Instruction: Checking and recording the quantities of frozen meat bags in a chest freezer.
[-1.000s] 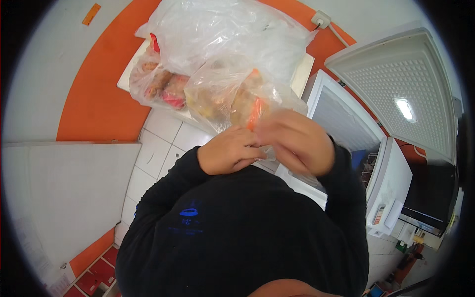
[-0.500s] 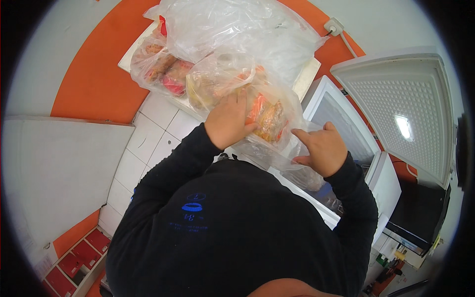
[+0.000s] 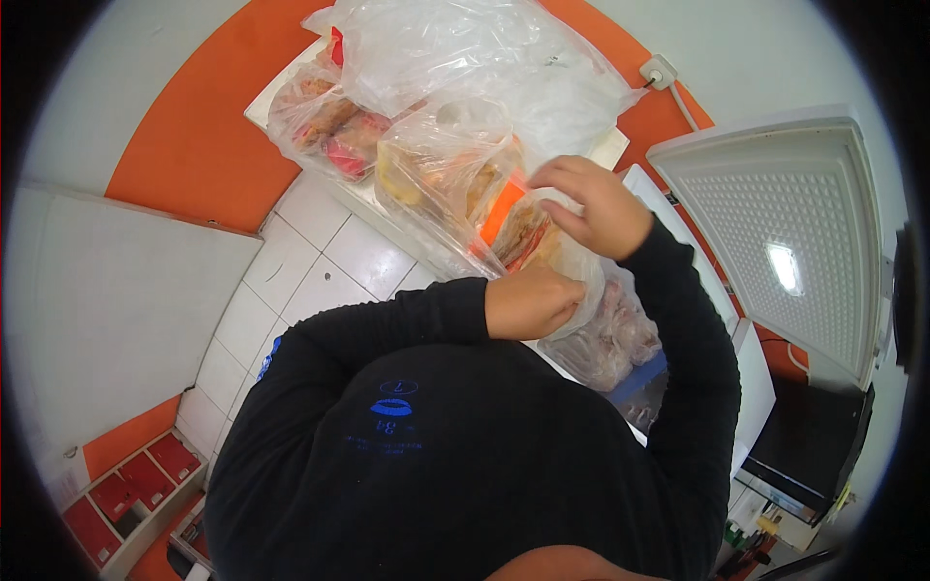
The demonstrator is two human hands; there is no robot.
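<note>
A clear plastic bag (image 3: 417, 198) holding yellow and orange-wrapped food packs lies on the white surface (image 3: 610, 150) in front of me. Its mouth is stretched toward the right, between my hands. My left hand (image 3: 531, 302) is closed in a fist on the near edge of the bag. Higher up, my right hand (image 3: 603, 208) bends its fingers and thumb over the far edge, beside an orange packet (image 3: 502, 213). Just below the right wrist, another clear bag with pinkish-brown contents (image 3: 612, 329) sits in the open chest freezer (image 3: 751, 387).
The freezer's raised lid (image 3: 775, 213) stands on the right. Behind the bag lie a large cloudy plastic bag (image 3: 475, 58) and a smaller bag of red and brown packs (image 3: 334, 131). White floor tiles (image 3: 334, 252) show at left. A blue item (image 3: 639, 382) is in the freezer.
My left hand has moved right and down from the bag's top and closed on its near edge. My right hand has gone up to the far edge. The bag's mouth is spread wider.
</note>
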